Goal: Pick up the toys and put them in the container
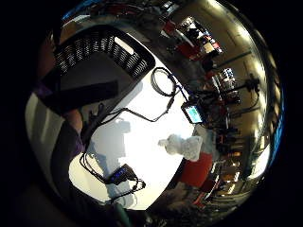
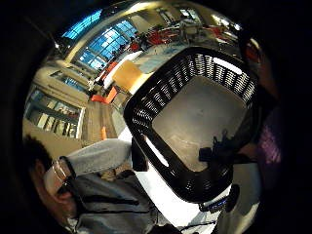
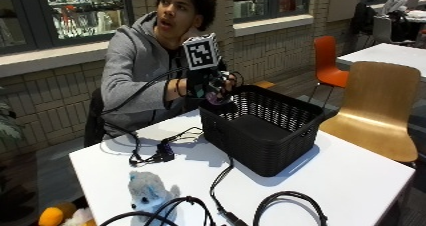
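In the outside view my gloved right hand point(image 3: 202, 84) is raised over the near corner of the black wicker basket point(image 3: 266, 148). Its fingers curl round a small purple toy point(image 3: 218, 97), held just above the basket's rim. The thumb side palm view looks straight down into the basket point(image 2: 195, 114), whose floor is bare, and the purple toy point(image 2: 269, 146) shows at the picture's edge. A grey and white plush toy point(image 3: 149, 191) lies on the white table near its front edge, well away from the hand; it also shows as the plush toy point(image 1: 183, 145) in the little finger side view.
Black cables point(image 3: 219, 183) loop across the table point(image 3: 359, 178) in front of the basket, with a small hub point(image 3: 164, 150) beside it. A small screen point(image 1: 194, 112) stands at the table's edge. A yellow plush point(image 3: 54, 216) lies on the floor. A wooden chair point(image 3: 379, 106) stands behind the basket.
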